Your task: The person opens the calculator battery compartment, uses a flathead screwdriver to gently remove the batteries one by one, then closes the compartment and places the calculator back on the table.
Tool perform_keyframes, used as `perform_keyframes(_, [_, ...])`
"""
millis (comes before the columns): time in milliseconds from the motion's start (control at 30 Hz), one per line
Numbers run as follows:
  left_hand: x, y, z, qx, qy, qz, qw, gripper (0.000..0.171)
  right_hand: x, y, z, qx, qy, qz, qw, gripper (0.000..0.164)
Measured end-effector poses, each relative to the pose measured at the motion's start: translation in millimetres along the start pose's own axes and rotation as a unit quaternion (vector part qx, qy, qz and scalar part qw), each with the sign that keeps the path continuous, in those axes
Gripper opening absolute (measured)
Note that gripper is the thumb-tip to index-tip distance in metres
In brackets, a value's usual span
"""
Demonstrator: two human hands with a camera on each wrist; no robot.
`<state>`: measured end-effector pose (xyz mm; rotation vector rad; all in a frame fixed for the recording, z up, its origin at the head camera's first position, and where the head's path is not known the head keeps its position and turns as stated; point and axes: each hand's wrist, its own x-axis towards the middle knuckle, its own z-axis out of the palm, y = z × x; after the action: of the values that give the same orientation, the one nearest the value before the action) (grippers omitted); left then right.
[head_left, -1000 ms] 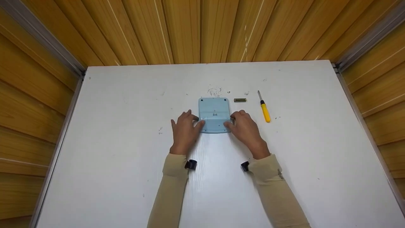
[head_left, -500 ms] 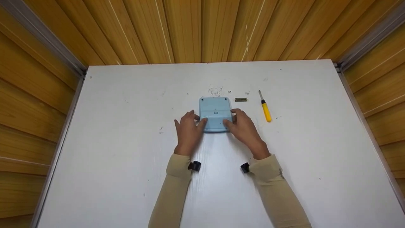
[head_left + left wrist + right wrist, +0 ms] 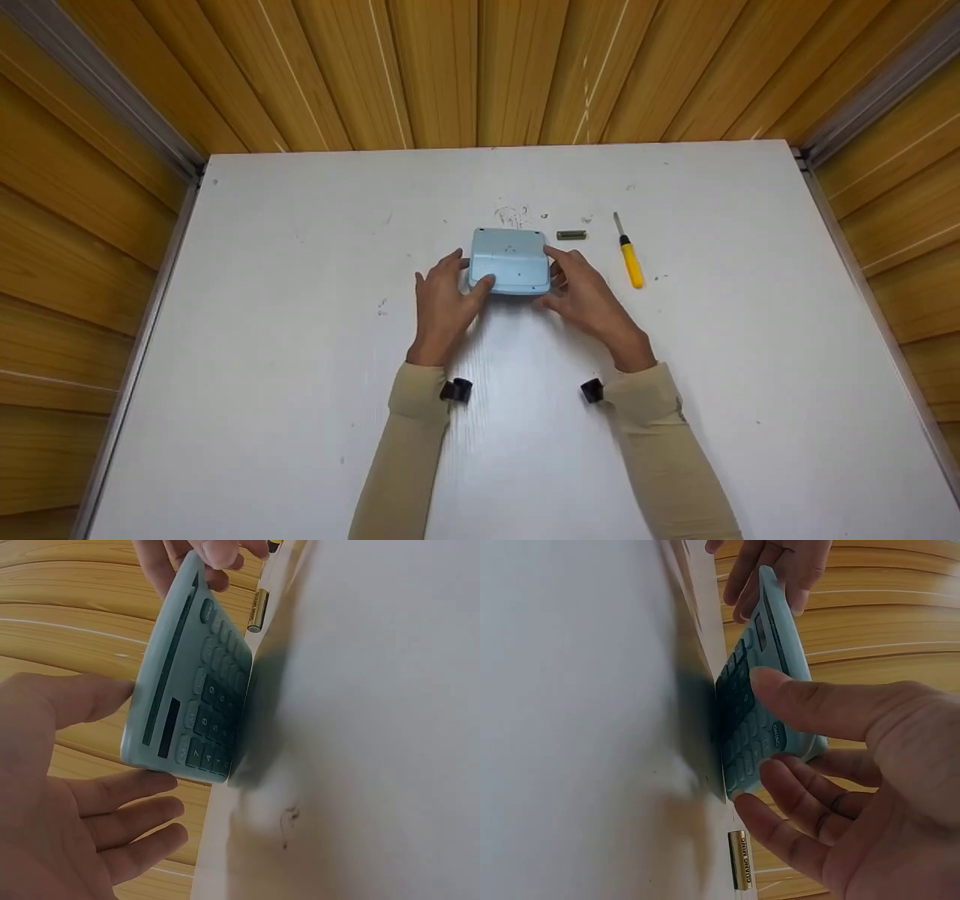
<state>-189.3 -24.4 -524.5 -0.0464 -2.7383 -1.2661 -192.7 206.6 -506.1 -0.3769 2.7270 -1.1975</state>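
Note:
A light blue calculator (image 3: 510,262) stands tilted on the white table (image 3: 300,390), its far edge down and its near edge raised, back facing up. My left hand (image 3: 446,300) holds its left side, thumb on the back. My right hand (image 3: 589,300) holds the right side. In the left wrist view the calculator's (image 3: 202,697) keys face the table, with my left hand (image 3: 67,787) at its edge between thumb and fingers. In the right wrist view my right hand (image 3: 855,780) has its thumb on the calculator's (image 3: 757,712) key face and its fingers round the edge.
A small battery (image 3: 571,235) lies on the table just right of the calculator's far corner, also visible as the battery (image 3: 257,611) and battery (image 3: 741,860) in the wrist views. A yellow-handled screwdriver (image 3: 628,259) lies further right. Wooden panel walls enclose the table.
The calculator lay flat, back up, a second ago. Both hands have lifted its near edge, so it now tilts up on its far edge.

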Motion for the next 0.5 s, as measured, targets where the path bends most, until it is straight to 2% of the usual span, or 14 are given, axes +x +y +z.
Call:
perform_keyframes(267, [2.2,-4.9,-7.1,-0.027,-0.018,0.017,0.9993,0.058,0,4,-4,0.027,0.024,-0.017,0.999,0.081])
perform_keyframes(500, [4.1,-12.0,-10.1,-0.055,-0.053,0.011,0.997,0.064,1,14,-5,0.049,0.025,-0.026,0.998,0.08])
